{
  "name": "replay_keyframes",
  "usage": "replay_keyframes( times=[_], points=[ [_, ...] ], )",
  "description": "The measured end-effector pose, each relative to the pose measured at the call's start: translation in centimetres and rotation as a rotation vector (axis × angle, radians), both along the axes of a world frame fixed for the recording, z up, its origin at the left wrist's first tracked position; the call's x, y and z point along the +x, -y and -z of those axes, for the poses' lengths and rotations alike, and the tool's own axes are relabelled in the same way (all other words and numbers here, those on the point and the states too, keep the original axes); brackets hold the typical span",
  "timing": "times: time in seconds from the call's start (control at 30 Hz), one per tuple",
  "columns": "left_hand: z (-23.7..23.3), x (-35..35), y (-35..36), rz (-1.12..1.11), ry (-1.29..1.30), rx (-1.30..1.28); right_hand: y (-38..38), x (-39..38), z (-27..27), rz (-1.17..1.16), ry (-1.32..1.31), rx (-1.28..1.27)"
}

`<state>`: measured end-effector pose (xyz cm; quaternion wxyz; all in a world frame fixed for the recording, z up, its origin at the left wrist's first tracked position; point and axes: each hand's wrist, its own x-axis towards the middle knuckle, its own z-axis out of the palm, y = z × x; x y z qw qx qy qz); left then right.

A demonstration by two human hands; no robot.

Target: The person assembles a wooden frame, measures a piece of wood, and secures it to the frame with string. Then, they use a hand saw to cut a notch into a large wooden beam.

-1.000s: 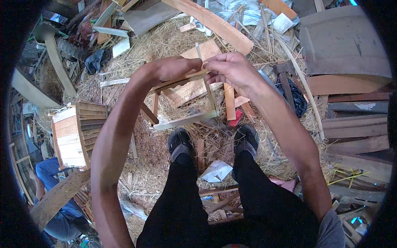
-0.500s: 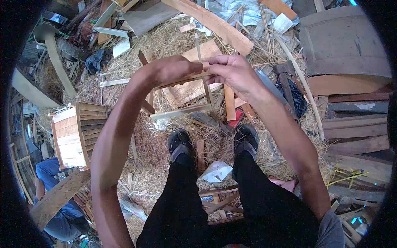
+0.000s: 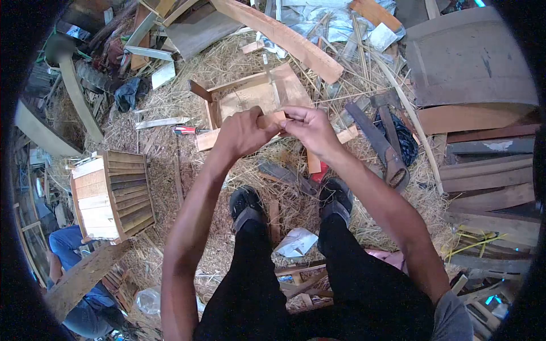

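Note:
Both hands meet above a shallow wooden frame (image 3: 236,86) that rests on the straw. My left hand (image 3: 245,133) is closed around one end of a small piece of wood (image 3: 274,118). At its other end, my right hand (image 3: 310,129) pinches the piece between thumb and fingers. Part of the frame's near side is hidden behind my hands. A screwdriver (image 3: 185,131) with a red handle lies left of the frame. To the right of my right hand lies a handsaw (image 3: 375,139), beside a hammer-like tool (image 3: 391,116) with a dark head.
A slatted wooden box (image 3: 114,196) stands at the left. A person in blue trousers (image 3: 67,244) sits behind it, beside a rough plank (image 3: 85,275). A long board (image 3: 284,40) crosses the top. Stacked planks (image 3: 489,176) fill the right side. Straw surrounds my shoes.
Both hands have moved down toward my body, off the frame's upper edge, and now hold a small wood piece between them. The screwdriver and handsaw have come into clearer sight.

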<state>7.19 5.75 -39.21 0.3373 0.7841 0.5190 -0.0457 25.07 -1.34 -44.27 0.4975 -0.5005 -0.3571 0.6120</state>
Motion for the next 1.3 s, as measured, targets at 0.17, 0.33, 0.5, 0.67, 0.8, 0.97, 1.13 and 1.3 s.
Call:
replay_keyframes(
  times=[0.17,0.33,0.5,0.67,0.8,0.97,1.13,1.3],
  points=[
    [0.9,0.1,0.1,0.002,-0.013,0.046,0.0,0.3,0.5,-0.024,0.028,-0.040],
    [-1.1,1.0,-0.1,-0.044,0.052,-0.050,0.1,0.1,0.9,0.017,-0.030,0.079],
    [0.2,0.5,0.2,-0.072,0.213,0.126,0.2,-0.1,0.3,0.045,0.131,0.061],
    [0.7,0.4,0.6,-0.030,0.298,0.318,0.6,-0.2,-0.5,0.028,0.117,0.061],
    [-1.4,0.7,0.9,-0.060,0.263,0.222,0.9,-0.1,-2.4,0.025,0.108,0.039],
    [-5.5,1.4,1.7,-0.108,0.279,0.150,1.2,0.7,-4.8,0.025,-0.046,0.153],
    [-7.1,3.7,2.5,-0.100,0.317,0.106,2.5,2.8,-6.2,0.058,0.017,0.221],
    [-6.3,6.3,3.6,-0.040,0.400,0.138,4.7,5.4,-5.8,0.101,-0.003,0.229]
  ],
)
